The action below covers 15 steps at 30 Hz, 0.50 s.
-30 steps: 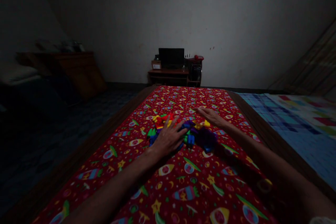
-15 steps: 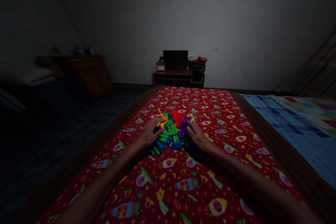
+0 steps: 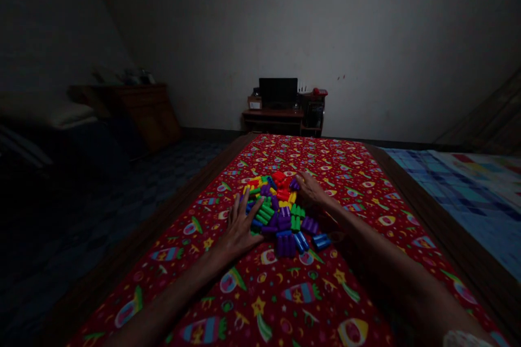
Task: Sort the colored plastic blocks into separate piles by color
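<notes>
A heap of plastic building blocks (image 3: 284, 218) in purple, green, blue, yellow and red lies on a red cloth (image 3: 260, 274) printed with rockets and stars. Each block looks like short tubes joined side by side. My left hand (image 3: 239, 230) rests against the heap's left side, fingers spread, with the thumb across green blocks (image 3: 265, 212). At the far right edge is my right hand (image 3: 312, 191), its fingers loosely bent beside a small purple block (image 3: 293, 184); its fingertips are partly hidden. Two blue blocks (image 3: 321, 241) and a purple one sit at the near right edge.
Beyond the cloth, a low desk (image 3: 272, 114) carries a dark monitor (image 3: 278, 92) and a small box. A wooden cabinet (image 3: 146, 114) stands at the left. Blue checked bedding (image 3: 443, 190) lies on the right. The room is dim.
The heap has spread toward me and to the right, with more purple and blue blocks showing in front. My right hand has shifted to the far right edge; my left has come slightly nearer.
</notes>
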Motion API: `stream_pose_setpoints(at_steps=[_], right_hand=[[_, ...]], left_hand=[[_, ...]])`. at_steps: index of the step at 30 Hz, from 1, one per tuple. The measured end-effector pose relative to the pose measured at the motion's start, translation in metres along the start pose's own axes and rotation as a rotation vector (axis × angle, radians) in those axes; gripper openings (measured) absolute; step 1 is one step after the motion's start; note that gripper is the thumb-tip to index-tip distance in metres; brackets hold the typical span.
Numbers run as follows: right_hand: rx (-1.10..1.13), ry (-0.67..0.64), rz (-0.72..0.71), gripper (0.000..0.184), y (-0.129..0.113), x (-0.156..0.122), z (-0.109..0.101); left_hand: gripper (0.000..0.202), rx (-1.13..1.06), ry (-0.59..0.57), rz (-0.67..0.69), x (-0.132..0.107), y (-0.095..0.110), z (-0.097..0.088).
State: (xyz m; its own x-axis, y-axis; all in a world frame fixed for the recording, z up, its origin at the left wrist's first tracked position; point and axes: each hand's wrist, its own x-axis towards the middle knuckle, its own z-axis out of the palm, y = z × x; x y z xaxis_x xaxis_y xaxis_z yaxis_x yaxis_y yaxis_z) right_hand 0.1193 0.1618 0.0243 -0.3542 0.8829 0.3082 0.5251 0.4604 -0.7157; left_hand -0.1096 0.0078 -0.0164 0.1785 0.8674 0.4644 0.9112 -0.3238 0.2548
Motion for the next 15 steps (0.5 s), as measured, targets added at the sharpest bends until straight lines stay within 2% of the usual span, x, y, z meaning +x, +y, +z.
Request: stream_pose_setpoints(at_steps=[2, 4, 7, 11, 15], right_hand=[[-0.047, -0.054, -0.023, 0.049, 0.011, -0.002, 0.004], [-0.045, -0.094, -0.084, 0.049, 0.009, -0.009, 0.013], [0.043, -0.152, -0.115, 0.054, -0.011, -0.025, 0.024], [0.193, -0.238, -0.135, 0.055, -0.043, -0.04, 0.028], [0.216, -0.227, -0.15, 0.056, -0.046, -0.03, 0.02]], left_hand=[[0.085, -0.02, 0.033, -0.019, 0.02, -0.007, 0.007], [0.076, -0.062, 0.052, -0.059, 0.042, -0.016, 0.012], [0.065, -0.149, 0.039, -0.085, 0.075, -0.026, 0.016], [0.054, -0.307, -0.047, -0.012, 0.109, -0.033, 0.015], [0.05, -0.41, -0.06, 0.011, 0.131, -0.044, 0.012]])
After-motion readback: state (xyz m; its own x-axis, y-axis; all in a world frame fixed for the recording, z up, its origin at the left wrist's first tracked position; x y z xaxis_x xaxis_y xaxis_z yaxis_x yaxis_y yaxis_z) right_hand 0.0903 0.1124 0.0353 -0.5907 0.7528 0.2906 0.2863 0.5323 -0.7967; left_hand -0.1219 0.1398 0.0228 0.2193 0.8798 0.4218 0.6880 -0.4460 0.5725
